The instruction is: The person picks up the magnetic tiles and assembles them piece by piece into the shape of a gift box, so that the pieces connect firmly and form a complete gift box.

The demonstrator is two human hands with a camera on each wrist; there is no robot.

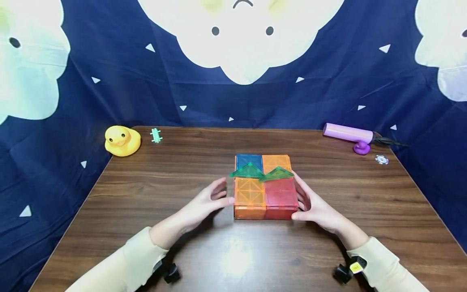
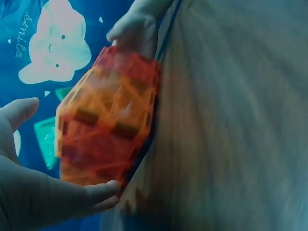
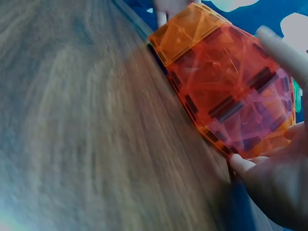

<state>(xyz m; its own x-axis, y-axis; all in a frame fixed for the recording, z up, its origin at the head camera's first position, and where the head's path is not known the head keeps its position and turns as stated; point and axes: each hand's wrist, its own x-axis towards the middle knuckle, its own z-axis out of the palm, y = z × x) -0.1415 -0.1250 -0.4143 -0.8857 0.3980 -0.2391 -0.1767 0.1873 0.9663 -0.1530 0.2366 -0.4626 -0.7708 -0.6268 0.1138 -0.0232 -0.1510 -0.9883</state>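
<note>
A low, square block [image 1: 281, 194] of see-through magnetic building tiles lies on the table, its top split into orange, blue and red squares. Two green triangle tiles [image 1: 249, 171] stick up from its top, side by side. At its left side is my left hand [image 1: 204, 207], thumb tip right at the front left edge, fingers loosely bent beside the wall. My right hand [image 1: 319, 209] lies along the right side, thumb by the front right corner. In the right wrist view, fingertips [image 3: 240, 165] meet the block's edge and the other digit extends apart from it.
A yellow rubber duck [image 1: 122, 141] and a small mint-green toy [image 1: 156, 135] sit at the back left. A lilac tube [image 1: 348, 132], a purple duck [image 1: 361, 148] and a poker chip [image 1: 382, 159] lie at the back right. Dark blue cloth [image 1: 204, 93] hangs behind the table.
</note>
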